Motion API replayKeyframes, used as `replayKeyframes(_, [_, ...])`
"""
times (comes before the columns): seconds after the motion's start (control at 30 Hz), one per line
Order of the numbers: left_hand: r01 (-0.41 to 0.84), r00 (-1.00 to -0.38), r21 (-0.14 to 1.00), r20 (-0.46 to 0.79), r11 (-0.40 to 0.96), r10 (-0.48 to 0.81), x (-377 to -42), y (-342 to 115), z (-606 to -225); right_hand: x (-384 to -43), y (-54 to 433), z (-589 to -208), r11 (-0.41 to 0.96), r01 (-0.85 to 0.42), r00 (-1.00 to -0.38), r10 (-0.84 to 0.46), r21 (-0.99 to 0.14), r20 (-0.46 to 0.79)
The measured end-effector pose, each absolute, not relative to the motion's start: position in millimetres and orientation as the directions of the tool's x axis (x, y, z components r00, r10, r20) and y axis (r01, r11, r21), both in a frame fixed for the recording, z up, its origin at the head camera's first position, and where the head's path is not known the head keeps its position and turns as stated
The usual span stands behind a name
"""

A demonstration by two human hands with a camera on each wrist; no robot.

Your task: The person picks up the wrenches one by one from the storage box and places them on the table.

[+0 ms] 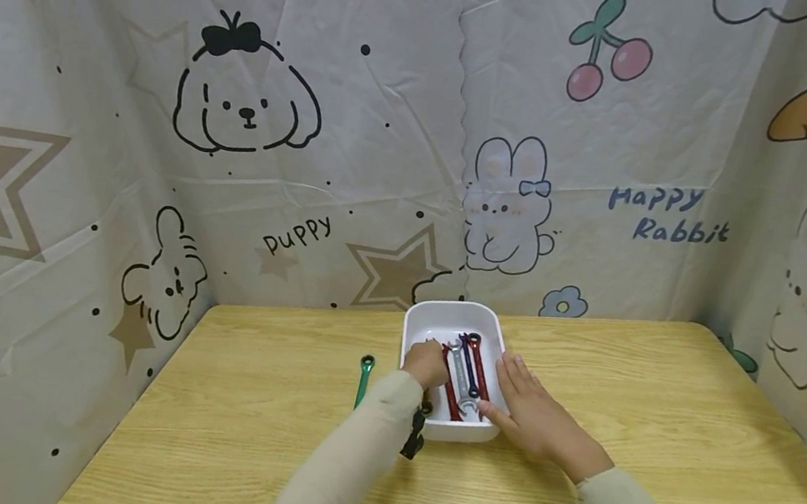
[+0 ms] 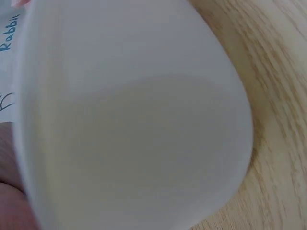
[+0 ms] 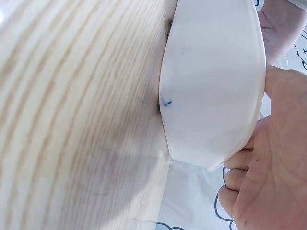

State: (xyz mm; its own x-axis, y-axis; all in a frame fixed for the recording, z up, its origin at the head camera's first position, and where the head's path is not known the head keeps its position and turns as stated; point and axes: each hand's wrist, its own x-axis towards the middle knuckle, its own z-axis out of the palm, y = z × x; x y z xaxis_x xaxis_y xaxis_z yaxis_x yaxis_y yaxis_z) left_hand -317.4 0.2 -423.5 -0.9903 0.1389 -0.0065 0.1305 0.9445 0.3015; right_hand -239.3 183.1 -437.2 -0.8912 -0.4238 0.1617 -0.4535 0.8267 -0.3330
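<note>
A white plastic box (image 1: 458, 434) stands on the table, with several wrenches inside, among them a silver wrench (image 1: 460, 368) and red ones. My left hand (image 1: 426, 362) reaches over the box's left rim, fingers bent down inside. One dark-ended wrench (image 1: 427, 405) shows just below that hand; whether the fingers hold it is hidden. In the left wrist view, the box wall (image 2: 144, 120) covers most of the hand. My right hand (image 1: 531, 411) rests against the box's right side with fingers extended. In the right wrist view, its thumb (image 3: 283, 81) touches the rim.
A green wrench (image 1: 364, 382) lies on the wooden table (image 1: 237, 433), left of the box and partly behind the left sleeve. A printed curtain (image 1: 390, 116) hangs behind the table and along both sides. Both wrists wear dark straps.
</note>
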Motion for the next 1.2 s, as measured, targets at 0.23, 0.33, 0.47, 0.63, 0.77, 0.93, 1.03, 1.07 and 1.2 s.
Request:
replayKeyframes(0.23, [0.170, -0.980, 0.234, 0.141, 0.957, 0.140, -316, 3, -437, -238, 183, -437, 0.824, -0.451, -0.893, -0.420, -0.344, 0.163])
replayKeyframes(0.33, [0.163, -0.977, 0.227, 0.172, 0.960, 0.125, -316, 4, -441, -239, 183, -438, 0.825, -0.450, -0.893, -0.419, -0.341, 0.165])
replayKeyframes(0.47, [0.135, -0.980, 0.242, 0.174, 0.961, 0.094, -316, 5, -442, -239, 183, -438, 0.825, -0.454, -0.891, -0.420, -0.336, 0.174])
replayKeyframes(0.63, [0.105, -0.983, 0.257, 0.172, 0.961, 0.062, -315, 7, -442, -240, 183, -439, 0.824, -0.456, -0.890, -0.421, -0.336, 0.176])
replayKeyframes(0.77, [0.077, -0.985, 0.270, 0.168, 0.960, 0.031, -316, 8, -444, -239, 183, -439, 0.823, -0.458, -0.889, -0.422, -0.337, 0.178])
replayKeyframes(0.93, [0.042, -0.988, 0.289, 0.156, 0.956, -0.004, -317, 10, -444, -239, 183, -439, 0.822, -0.454, -0.891, -0.421, -0.344, 0.169])
replayKeyframes(1.03, [0.038, -0.990, 0.304, 0.142, 0.952, -0.006, -317, 10, -442, -239, 184, -439, 0.823, -0.451, -0.893, -0.420, -0.345, 0.163])
replayKeyframes(1.07, [0.035, -0.991, 0.308, 0.134, 0.951, -0.007, -316, 10, -441, -239, 184, -439, 0.823, -0.451, -0.893, -0.421, -0.346, 0.161])
replayKeyframes(1.2, [0.041, -0.996, 0.324, 0.092, 0.945, 0.011, -315, 9, -437, -239, 185, -439, 0.823, -0.451, -0.892, -0.422, -0.345, 0.161])
